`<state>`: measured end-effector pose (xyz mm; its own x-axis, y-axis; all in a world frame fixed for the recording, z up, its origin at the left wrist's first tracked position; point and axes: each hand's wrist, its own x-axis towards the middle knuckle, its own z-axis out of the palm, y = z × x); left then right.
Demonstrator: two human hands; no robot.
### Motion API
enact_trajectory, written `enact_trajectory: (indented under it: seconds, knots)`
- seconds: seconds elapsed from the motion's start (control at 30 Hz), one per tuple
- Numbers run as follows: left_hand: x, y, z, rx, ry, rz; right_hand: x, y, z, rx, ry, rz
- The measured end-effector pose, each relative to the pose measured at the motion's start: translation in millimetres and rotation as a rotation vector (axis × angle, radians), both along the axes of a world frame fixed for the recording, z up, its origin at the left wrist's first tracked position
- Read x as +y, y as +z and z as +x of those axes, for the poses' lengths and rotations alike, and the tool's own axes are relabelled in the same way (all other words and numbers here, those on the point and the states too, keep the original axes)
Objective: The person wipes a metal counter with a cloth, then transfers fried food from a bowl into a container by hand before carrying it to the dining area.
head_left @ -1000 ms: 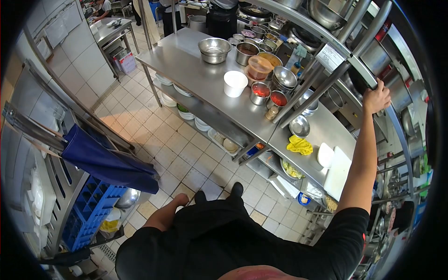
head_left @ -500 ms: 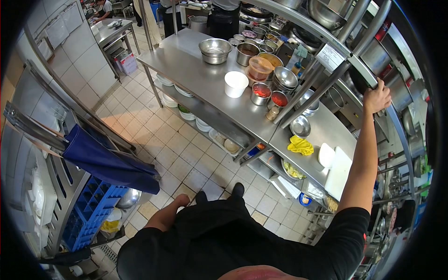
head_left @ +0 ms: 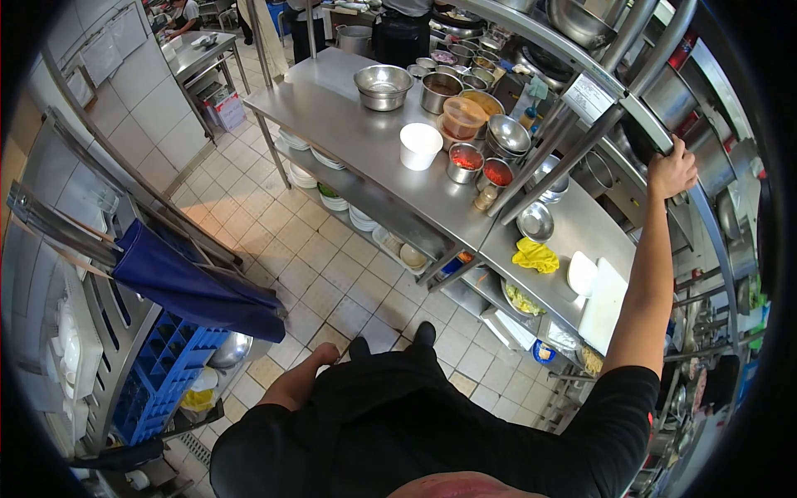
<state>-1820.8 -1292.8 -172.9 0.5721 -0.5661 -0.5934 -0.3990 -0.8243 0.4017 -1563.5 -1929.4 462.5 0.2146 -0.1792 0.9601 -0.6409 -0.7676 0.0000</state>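
Note:
My right hand (head_left: 672,170) is raised at the far right, its fingers wrapped over the edge of the overhead metal shelf (head_left: 652,124). Down beside my body hangs my left hand (head_left: 326,354), above the tiled floor. Its fingers are too foreshortened to make out, and nothing shows in it. Under my right arm, a white cutting board (head_left: 606,305) lies on the steel counter (head_left: 332,90), with a white bowl (head_left: 581,274) and a crumpled yellow cloth (head_left: 535,256) to its left.
A white tub (head_left: 421,147), metal bowls (head_left: 383,86) and pots of red food (head_left: 466,162) stand on the counter. Stacked plates fill the shelf below. At left are a rack with a blue apron (head_left: 195,282) and a blue crate (head_left: 166,369). Other people (head_left: 403,33) stand behind the counter.
The view has shifted very slightly. Both hands stay where they were, the right one still on the shelf edge.

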Motion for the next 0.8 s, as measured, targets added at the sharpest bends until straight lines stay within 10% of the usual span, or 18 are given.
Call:
enact_trajectory:
  seconds: [0.1,0.23,0.8]
  knots:
    - [-1.1,5.1,-1.1,0.078,0.15,-0.019,-0.2,-0.1,-0.5,0.004,-0.011,0.0]
    - [3.5,-31.4,0.6,-0.206,-0.356,0.002,-0.1,0.0,-0.2,0.007,-0.016,0.003]
    - [-1.5,-22.0,-3.9,-0.127,-0.289,0.065,-3.5,0.3,-0.2,0.021,-0.018,0.009]
